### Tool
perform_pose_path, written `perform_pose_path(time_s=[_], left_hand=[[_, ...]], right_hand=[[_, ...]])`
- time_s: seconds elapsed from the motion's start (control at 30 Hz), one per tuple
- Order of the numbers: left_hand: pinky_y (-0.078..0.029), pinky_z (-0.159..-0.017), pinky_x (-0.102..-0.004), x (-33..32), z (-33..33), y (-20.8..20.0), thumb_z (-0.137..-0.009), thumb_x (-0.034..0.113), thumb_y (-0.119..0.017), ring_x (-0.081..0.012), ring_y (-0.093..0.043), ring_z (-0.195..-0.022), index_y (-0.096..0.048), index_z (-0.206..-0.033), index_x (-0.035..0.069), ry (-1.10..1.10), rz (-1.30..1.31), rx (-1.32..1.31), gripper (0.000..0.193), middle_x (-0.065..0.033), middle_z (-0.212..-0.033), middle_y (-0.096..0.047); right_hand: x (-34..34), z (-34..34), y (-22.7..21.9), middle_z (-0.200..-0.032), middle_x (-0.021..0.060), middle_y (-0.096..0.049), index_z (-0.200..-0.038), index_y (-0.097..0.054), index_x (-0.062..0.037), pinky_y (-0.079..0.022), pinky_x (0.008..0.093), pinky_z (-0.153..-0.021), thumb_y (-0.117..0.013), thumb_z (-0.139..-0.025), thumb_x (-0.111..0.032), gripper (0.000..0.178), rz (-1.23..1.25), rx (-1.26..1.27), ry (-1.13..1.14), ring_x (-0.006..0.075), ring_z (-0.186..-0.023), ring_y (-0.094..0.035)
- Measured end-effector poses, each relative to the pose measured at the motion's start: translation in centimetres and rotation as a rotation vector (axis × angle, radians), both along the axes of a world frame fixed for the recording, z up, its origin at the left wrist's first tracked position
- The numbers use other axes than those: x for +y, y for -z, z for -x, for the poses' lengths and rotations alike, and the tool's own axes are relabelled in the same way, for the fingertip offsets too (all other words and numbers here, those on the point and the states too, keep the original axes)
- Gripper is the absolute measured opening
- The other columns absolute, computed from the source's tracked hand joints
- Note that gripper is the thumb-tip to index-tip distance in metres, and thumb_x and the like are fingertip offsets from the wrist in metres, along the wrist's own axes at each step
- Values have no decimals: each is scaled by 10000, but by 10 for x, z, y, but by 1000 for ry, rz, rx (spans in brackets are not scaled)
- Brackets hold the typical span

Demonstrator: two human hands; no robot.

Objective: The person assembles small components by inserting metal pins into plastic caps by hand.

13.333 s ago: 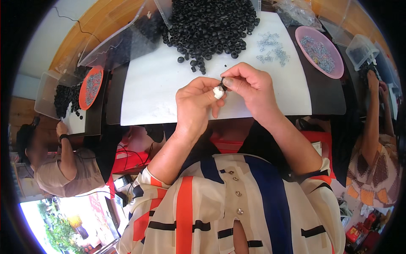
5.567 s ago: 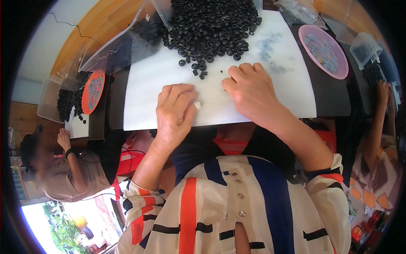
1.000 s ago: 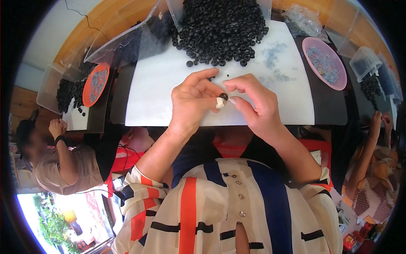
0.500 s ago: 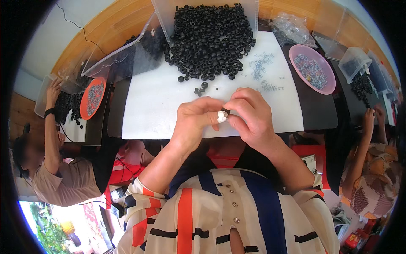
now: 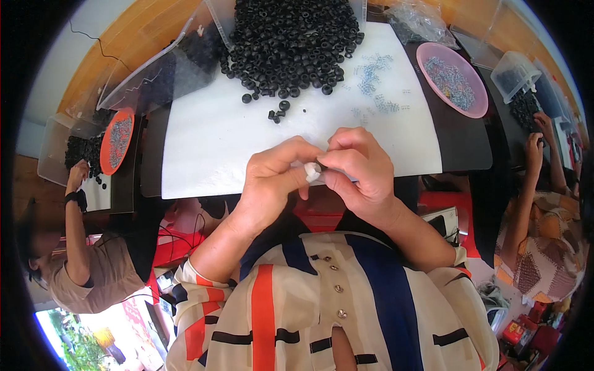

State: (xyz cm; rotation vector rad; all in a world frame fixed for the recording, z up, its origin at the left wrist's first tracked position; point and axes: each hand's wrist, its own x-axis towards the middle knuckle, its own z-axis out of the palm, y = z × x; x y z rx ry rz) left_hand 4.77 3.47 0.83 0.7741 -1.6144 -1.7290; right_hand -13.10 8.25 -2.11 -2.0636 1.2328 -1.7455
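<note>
Showing only partly, a small black piece (image 5: pixel 321 166) is gripped by the left hand (image 5: pixel 272 177) near the flat white sheet's edge (image 5: pixel 210 189). The right hand (image 5: pixel 364 170) is curled beside it; its grip cannot be told.

The parts (image 5: pixel 284 55) are black, the sheet (image 5: pixel 210 139) white, one bowl (image 5: pixel 477 107) pink.
</note>
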Motion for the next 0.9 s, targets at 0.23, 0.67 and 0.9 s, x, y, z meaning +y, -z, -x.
perform_pose_path(time_s=[0.23, 0.67, 0.9], left_hand=[[-463, -555, -235, -27, -18, 3, -960, 44, -565, -135, -583, -702, -645, -1110, -67, -340, -6, -47, 203, -116, -895, -659], [-480, -570, -244, -27, -34, 15, -954, 64, -580, -158, -616, -742, -606, -1140, -89, -426, -99, 178, 243, -140, -922, -662], [-462, -572, -250, -27, -34, 20, -947, 52, -618, -140, -590, -717, -633, -1103, -79, -447, -109, 259, 204, -122, -915, -662]], right_hand=[[-14, 41, -7, -848, 80, -572, -839, -626, -57, -421, 398, -709, -639, -697, -23, 147, 38, 538, 173, 283, -831, -559], [-55, 58, -13, -885, 51, -560, -848, -639, -65, -386, 381, -791, -626, -732, -80, 117, 80, 843, 224, 244, -902, -528], [-89, 20, -23, -870, 52, -569, -813, -657, -87, -388, 375, -794, -632, -719, -87, 97, 130, 840, 98, 243, -912, -546]])
